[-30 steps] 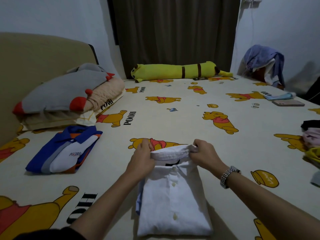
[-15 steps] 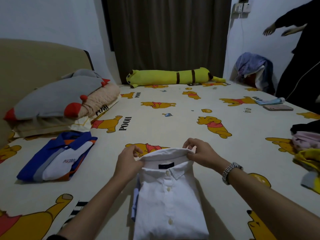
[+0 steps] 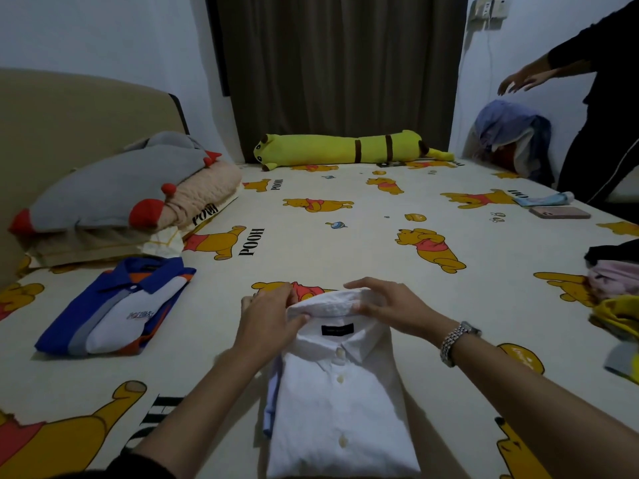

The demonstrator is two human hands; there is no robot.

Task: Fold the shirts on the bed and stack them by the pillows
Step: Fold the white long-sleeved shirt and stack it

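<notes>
white shirt [image 3: 340, 402] folded on bed [image 3: 345, 243], collar pinched by left hand [image 3: 268, 321] and right hand [image 3: 390, 307] grips | blue shirt [image 3: 114, 305] laid left near pillows [image 3: 114, 198]

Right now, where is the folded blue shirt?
Head view, left side: the blue shirt lies on the bed just in front of the pillows.

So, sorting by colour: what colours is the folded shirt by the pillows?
Blue, white, grey and orange, seen in the head view: the folded shirt.
</notes>
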